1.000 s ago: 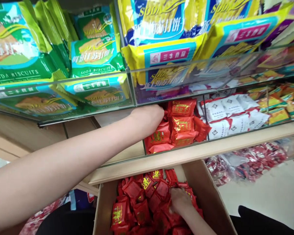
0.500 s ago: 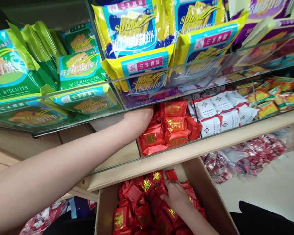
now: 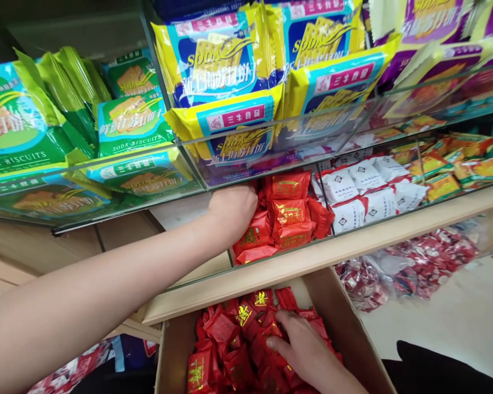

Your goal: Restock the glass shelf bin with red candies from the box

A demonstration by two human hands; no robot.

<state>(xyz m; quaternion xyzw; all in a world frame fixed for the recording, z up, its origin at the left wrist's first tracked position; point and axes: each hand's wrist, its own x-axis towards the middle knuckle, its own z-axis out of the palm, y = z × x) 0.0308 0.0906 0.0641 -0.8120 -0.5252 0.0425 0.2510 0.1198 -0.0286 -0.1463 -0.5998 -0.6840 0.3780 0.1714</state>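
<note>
My left hand reaches under the glass edge of the upper shelf, at the left side of stacked red packets on the lower shelf. Its fingers are turned away and hidden from me. Below, in an open cardboard box, lies a heap of loose red packets with gold print. My right hand rests on that heap at its right side, thumb and forefinger apart; its other fingers are hidden.
Yellow-blue soda biscuit packs and green ones fill the upper shelf behind glass. White packets stand right of the red stack. Bagged red-and-white packets lie at lower right. A wooden shelf edge overhangs the box.
The view has shifted slightly. My left hand has turned a little, with more of its back showing. My right hand's thumb and forefinger have moved slightly over the heap.
</note>
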